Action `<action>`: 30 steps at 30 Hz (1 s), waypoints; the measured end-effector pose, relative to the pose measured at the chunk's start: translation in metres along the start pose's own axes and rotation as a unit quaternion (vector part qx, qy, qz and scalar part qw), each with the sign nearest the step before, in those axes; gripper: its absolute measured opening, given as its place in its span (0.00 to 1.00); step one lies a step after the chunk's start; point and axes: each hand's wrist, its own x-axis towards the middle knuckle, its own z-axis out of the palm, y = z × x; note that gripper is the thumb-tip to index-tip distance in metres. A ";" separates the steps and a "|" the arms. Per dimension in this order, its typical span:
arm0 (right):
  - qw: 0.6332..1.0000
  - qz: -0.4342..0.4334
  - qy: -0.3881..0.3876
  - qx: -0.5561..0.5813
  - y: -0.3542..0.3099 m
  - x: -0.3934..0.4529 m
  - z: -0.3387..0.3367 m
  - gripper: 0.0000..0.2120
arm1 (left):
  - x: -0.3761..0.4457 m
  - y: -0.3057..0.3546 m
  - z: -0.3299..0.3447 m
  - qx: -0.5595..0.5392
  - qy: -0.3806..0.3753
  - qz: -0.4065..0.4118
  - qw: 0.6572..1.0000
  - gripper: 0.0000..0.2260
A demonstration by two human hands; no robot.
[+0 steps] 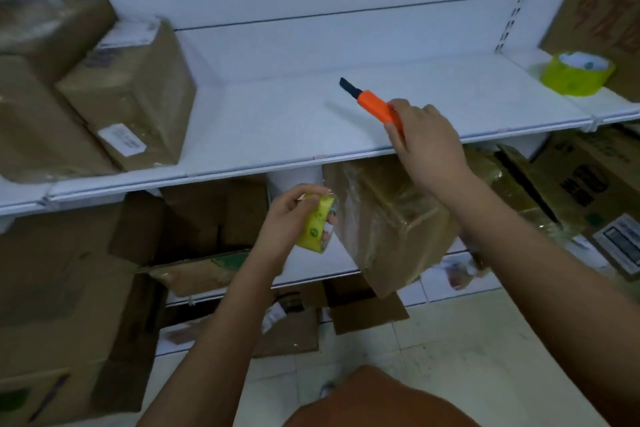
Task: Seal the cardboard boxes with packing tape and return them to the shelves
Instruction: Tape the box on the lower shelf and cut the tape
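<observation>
The right hand [424, 142] grips an orange utility knife [375, 103] with its fingers curled around the handle — the dark blade end points up and to the left, over the white upper shelf [294, 114]. The left hand [294, 215] holds a yellow tape roll [317, 227], fingers and thumb curled around it, below the front edge of that shelf. Just right of this roll, a cardboard box wrapped in clear tape [391, 218] hangs tilted under the right forearm; what supports it I cannot tell. On the upper shelf, 2 taped boxes [131, 94] stand at the left and a second yellow tape roll [576, 73] lies at the far right, well apart from the hands. Below — more cardboard boxes [69, 288] crowd the lower shelves, some with open flaps.
</observation>
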 end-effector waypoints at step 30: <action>0.907 -0.047 -0.229 0.351 -0.148 0.062 0.039 0.10 | -0.002 0.034 -0.047 0.167 0.242 -0.005 0.956 0.30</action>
